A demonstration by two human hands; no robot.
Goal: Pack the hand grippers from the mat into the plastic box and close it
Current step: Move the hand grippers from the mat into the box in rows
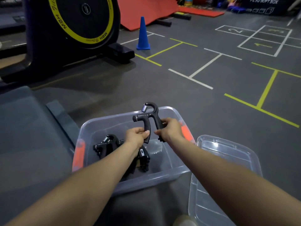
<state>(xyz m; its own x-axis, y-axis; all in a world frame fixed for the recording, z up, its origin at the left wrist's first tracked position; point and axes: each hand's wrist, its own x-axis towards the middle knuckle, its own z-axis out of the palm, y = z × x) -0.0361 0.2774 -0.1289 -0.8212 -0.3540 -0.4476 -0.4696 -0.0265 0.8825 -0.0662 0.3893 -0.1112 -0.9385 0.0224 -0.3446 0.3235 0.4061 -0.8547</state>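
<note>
While both forearms reach forward over the floor, the left hand [136,135] pinches one handle of a black hand gripper [147,119] and the right hand [169,129] curls its fingers round the other handle, holding it upright above the clear plastic box [162,175], spring end up. Down in the box lie more hand grippers [110,144], black and piled together at its left side; one shows a small white label, too small to read. Orange latches sit on the box's left and right ends. Just right of the box, touching the floor, lies the clear lid [228,160], off the box. At the left spreads a grey mat [24,136]. Beyond, the dark grey floor [146,88] carries white and yellow taped lines, with squares marked "2" and an arrow. Farther off stand a blue cone [143,34], an exercise bike [71,26] whose yellow-ringed wheel reads "MBH", a red ramp mat [146,10], and a black box lettered "PLYO SOFT BOX" [263,2]
</note>
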